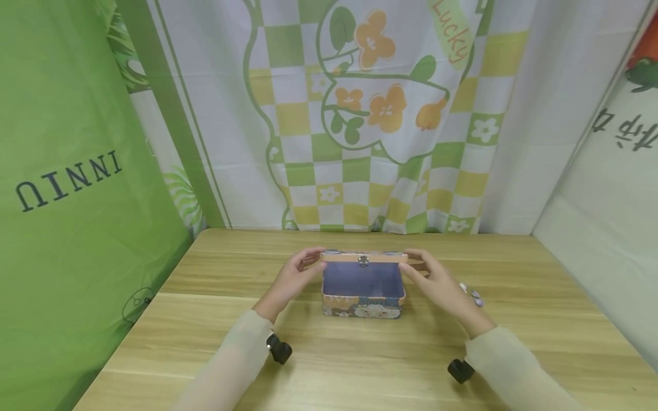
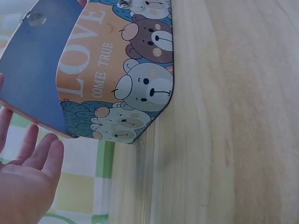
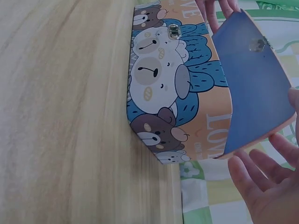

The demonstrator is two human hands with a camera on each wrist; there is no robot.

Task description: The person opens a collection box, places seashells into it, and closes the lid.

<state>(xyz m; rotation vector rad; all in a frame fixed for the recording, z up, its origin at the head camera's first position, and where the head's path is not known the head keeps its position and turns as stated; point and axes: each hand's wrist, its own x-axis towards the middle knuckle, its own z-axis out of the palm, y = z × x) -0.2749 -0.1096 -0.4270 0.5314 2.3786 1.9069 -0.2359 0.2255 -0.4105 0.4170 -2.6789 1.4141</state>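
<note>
A person's left hand [image 1: 295, 275] and right hand [image 1: 437, 279] flank a bear-print box [image 1: 362, 309], each touching an end of its raised lid [image 1: 341, 258]. Both grips are part-closed and appear to pinch the lid's edges between thumb and fingertips, the other fingers spread loosely. The box sits midway between the hands, neither clearly nearer, its long axis running left to right from one hand to the other. The lid tilts up above the box's far side, its metal clasp [image 1: 363, 261] facing the person. Under the box is a wood-grain table [image 1: 308, 371]; to the box's right, past the right hand, lie small objects [image 1: 477, 298] too indistinct to identify. Beyond the box hangs a checked, flowered curtain [image 1: 303, 120].
</note>
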